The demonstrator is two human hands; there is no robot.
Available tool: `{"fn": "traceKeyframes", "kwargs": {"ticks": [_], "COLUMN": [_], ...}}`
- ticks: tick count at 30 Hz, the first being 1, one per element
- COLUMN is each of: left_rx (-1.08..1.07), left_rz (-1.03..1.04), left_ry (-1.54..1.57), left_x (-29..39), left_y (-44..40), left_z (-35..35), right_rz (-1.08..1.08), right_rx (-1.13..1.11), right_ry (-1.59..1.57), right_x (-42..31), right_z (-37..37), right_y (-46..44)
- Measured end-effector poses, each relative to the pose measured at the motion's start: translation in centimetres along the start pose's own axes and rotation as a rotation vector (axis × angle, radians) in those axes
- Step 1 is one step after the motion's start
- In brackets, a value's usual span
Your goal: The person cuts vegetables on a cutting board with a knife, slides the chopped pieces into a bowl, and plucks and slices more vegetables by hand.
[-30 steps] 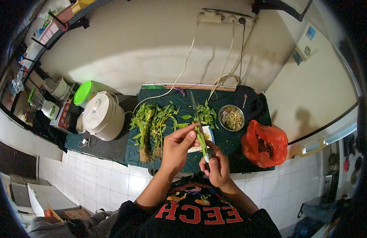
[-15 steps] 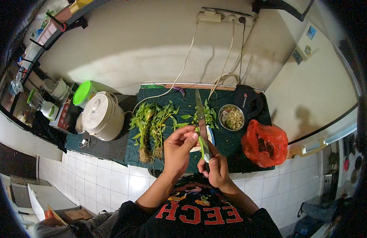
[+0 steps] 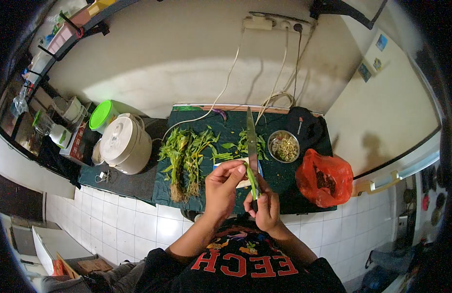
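My left hand pinches the upper end of a slender green pod, perhaps a bean or a chilli. My right hand grips the handle of a long knife, its blade pointing away from me toward the wall. The pod's lower end lies against the right fingers, close beside the blade. Under the hands is a white board with a blue edge, mostly covered. Beyond it are short cut green stems and loose leaves.
Two bunches of rooted leafy greens lie left on the dark green cloth. To the right are a metal bowl of what look like bean sprouts and a red plastic bag. A white rice cooker stands far left; cables hang behind.
The knife blade has turned slightly to the right and now stands more upright in view. Both hands stay close together, still holding the pod and the knife.
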State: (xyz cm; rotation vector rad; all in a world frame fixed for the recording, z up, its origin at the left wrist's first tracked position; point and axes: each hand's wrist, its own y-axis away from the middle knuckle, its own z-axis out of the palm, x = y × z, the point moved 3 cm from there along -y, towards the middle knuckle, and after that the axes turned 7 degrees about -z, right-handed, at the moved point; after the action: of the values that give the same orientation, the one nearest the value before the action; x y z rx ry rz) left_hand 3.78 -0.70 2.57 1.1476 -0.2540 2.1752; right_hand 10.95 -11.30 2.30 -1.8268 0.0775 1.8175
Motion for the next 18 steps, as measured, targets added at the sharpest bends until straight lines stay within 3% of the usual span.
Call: {"fn": "traceKeyframes", "kwargs": {"ticks": [10,13,18], "left_rx": [-0.039,-0.078,0.035], "left_rz": [-0.126,-0.046,0.099], "left_ry": [-0.016,-0.073,-0.296], "left_x": [-0.5,-0.3,-0.3], "left_y": [0.5,0.5,0.5], "left_z": [-0.4,-0.4,-1.2], "right_rz": [0.052,0.052,0.126], "right_rx": [0.037,0.041,0.097], "right_ry": [-0.063,0.002,0.036], "right_x": [1.5,1.4,2.8], "right_z": [-0.3,-0.3,0.7], "right_y": [1.0,0.8,0.4]}}
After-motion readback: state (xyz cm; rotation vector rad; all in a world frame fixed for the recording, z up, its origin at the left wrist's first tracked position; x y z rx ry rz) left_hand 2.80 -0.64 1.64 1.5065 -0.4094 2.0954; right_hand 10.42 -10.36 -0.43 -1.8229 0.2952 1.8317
